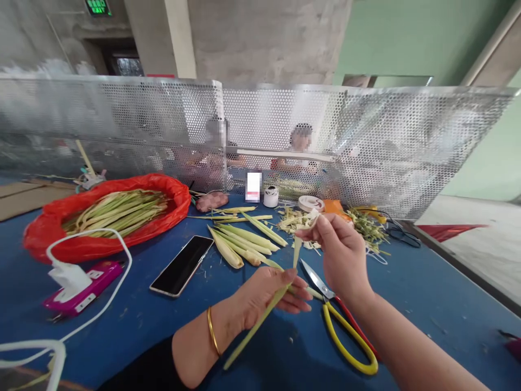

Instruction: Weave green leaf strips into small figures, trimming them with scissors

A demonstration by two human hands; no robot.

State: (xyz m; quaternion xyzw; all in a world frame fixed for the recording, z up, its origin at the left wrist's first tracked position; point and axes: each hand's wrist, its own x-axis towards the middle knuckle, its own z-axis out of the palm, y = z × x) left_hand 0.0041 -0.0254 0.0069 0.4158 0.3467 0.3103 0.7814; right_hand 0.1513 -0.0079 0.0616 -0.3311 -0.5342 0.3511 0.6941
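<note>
My left hand (266, 296), with a gold bangle on the wrist, is closed around a long pale green leaf strip (252, 331) that slants down toward me. My right hand (340, 250) pinches the upper end of the same strip (297, 251), lifting it above the blue table (407, 282). Scissors with yellow and red handles (344, 331) lie on the table just under my right wrist. A small pile of folded green leaf pieces (244, 239) lies beyond my hands.
A red plastic bag full of long green leaves (118, 212) sits at the left. A black phone (182, 264), a pink power bank with white cable (79, 285), tape rolls (310, 203) and leaf scraps (366, 225) lie around. A perforated metal screen (260, 130) stands behind, with people beyond it.
</note>
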